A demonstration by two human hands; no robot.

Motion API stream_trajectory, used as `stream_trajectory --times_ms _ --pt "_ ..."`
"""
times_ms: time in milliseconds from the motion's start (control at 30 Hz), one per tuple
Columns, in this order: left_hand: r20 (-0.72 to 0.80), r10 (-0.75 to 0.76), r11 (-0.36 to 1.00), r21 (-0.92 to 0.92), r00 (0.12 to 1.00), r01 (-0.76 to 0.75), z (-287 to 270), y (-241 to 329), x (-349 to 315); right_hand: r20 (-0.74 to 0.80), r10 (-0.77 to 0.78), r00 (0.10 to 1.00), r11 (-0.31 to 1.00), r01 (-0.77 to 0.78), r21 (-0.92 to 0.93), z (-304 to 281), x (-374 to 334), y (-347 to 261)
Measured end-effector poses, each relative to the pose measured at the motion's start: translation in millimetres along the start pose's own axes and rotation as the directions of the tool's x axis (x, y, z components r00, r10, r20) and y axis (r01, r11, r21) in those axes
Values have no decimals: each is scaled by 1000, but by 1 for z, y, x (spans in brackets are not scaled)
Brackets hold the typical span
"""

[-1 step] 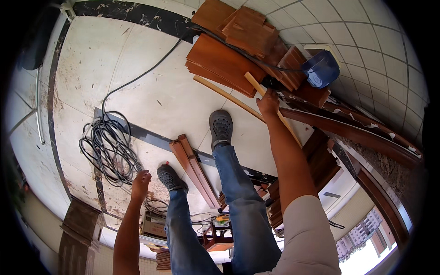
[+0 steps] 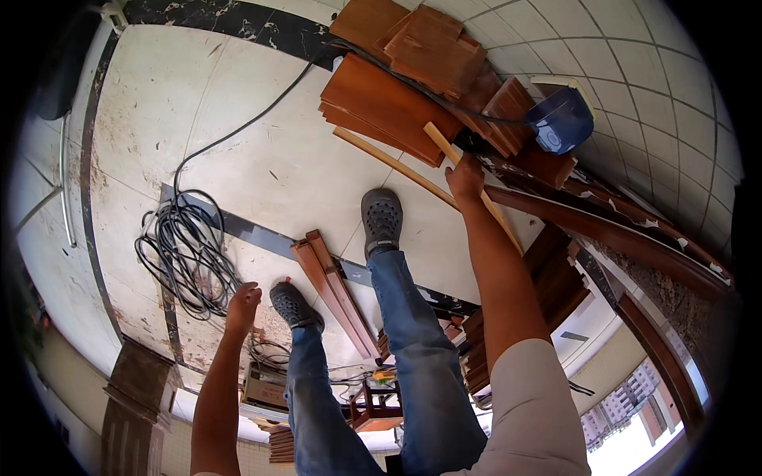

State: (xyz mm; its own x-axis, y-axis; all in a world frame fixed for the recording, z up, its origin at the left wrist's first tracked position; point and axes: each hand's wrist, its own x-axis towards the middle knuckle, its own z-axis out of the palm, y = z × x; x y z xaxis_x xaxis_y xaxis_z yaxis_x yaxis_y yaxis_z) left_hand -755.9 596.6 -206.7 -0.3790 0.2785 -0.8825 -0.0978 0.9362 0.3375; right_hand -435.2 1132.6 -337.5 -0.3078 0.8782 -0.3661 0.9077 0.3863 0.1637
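My right hand [image 2: 466, 178] is closed around a narrow pale wooden strip [image 2: 439, 141], beside a long dark-brown moulding. A second pale strip [image 2: 394, 168] lies on the floor to its left. My left hand [image 2: 243, 305] hangs in front of the near edge of a coiled black cable [image 2: 186, 254]. Its fingers are loosely bent, with nothing visible in them. Between my feet, reddish-brown wooden trim pieces [image 2: 333, 292] lie side by side.
Stacked orange-brown boards [image 2: 389, 101] lie at the far right, by the tiled wall [image 2: 627, 87]. A blue container [image 2: 559, 120] stands next to them. The cable runs across the floor [image 2: 262, 159] to the boards. Near my left leg sits a cardboard box [image 2: 264, 389].
My left hand has risen slightly in the picture, along the edge of the cable coil. My right hand remains on the wooden strip.
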Motion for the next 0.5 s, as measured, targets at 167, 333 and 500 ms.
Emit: stream_trajectory --times_ms 167,333,500 --pt "52 193 923 328 980 -200 20 130 107 46 -317 947 906 288 310 18 -47 5" --pt "-75 269 959 108 960 -261 34 282 200 234 -237 943 713 6 701 24 -67 6" --pt "-64 339 935 -86 939 -344 51 394 268 580 133 803 -159 -561 813 60 27 11"
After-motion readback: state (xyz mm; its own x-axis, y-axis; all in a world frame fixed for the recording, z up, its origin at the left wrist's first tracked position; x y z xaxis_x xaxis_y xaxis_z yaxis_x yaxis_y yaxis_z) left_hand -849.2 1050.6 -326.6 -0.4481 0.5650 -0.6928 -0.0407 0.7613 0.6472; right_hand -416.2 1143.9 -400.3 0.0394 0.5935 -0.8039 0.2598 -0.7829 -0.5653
